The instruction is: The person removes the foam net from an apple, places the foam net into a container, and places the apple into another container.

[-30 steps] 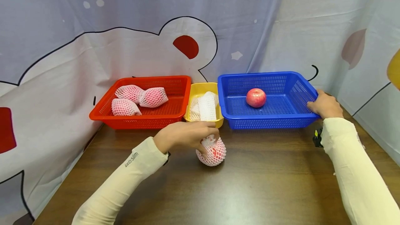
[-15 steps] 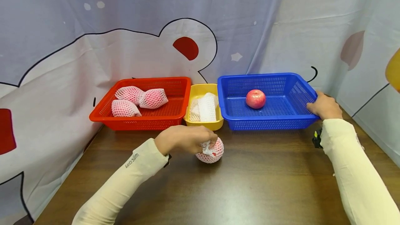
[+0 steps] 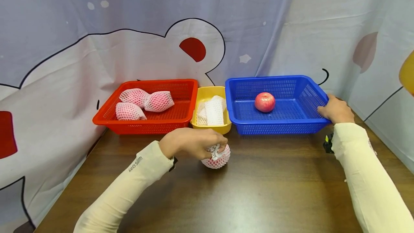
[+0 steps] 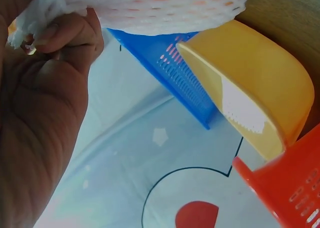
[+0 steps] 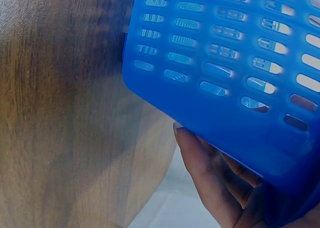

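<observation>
Just in front of the yellow bin, an apple in a white foam net (image 3: pixel 218 162) is low over the table. My left hand (image 3: pixel 194 142) pinches the gathered end of that net, fingers and thumb bunched on it; the left wrist view shows the twisted foam (image 4: pixel 65 10) between them. Over at the right, my right hand (image 3: pixel 339 110) grips the right rim of the blue basket (image 3: pixel 278 121), and in the right wrist view its fingers (image 5: pixel 196 155) curl against the basket's outer wall. A bare red apple (image 3: pixel 265 102) lies inside this basket.
A red basket (image 3: pixel 145 122) at the left holds 3 apples in foam nets (image 3: pixel 158 101). Between the baskets stands the yellow bin (image 3: pixel 211 129) with loose white foam nets (image 3: pixel 215 111). A printed curtain (image 3: pixel 136 56) hangs behind them.
My left hand has bunched the net's end on top of the apple, and the wrapped apple has shifted slightly left. The right hand keeps its hold on the blue basket.
</observation>
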`<state>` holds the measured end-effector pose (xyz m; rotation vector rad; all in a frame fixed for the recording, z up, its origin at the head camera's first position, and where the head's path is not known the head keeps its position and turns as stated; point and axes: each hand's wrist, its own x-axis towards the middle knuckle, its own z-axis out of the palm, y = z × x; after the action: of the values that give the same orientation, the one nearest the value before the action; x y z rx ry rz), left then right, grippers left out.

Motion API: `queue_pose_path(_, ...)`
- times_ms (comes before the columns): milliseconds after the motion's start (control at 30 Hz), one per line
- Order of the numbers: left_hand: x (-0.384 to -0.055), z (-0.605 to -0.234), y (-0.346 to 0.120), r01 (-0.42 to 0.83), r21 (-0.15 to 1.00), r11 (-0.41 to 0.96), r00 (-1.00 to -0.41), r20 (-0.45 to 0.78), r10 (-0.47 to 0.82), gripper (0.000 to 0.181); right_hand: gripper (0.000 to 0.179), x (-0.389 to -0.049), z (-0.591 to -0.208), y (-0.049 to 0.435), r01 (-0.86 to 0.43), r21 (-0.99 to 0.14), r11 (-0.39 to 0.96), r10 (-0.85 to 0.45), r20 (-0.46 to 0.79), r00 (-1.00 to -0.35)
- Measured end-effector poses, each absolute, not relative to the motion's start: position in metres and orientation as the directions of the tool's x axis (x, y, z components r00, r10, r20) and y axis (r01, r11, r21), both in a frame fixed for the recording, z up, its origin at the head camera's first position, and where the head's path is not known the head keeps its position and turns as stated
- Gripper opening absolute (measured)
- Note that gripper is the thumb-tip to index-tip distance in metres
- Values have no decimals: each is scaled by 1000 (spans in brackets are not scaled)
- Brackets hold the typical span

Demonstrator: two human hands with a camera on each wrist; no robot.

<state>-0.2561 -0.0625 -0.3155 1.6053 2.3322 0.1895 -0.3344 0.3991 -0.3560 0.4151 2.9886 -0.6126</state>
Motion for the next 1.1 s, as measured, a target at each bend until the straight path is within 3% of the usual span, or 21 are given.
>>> queue_pose_path(233, -256, -312, -59, 899, 289, 328, -296, -150, 943, 23, 78, -336, -356, 400, 264, -373, 890, 244, -101, -964)
queue_pose_path(1100, -253, -303, -51, 901, 231, 366, -341, -144, 929, 28, 78, -333, -357, 398, 257, -389, 885, 241, -92, -966)
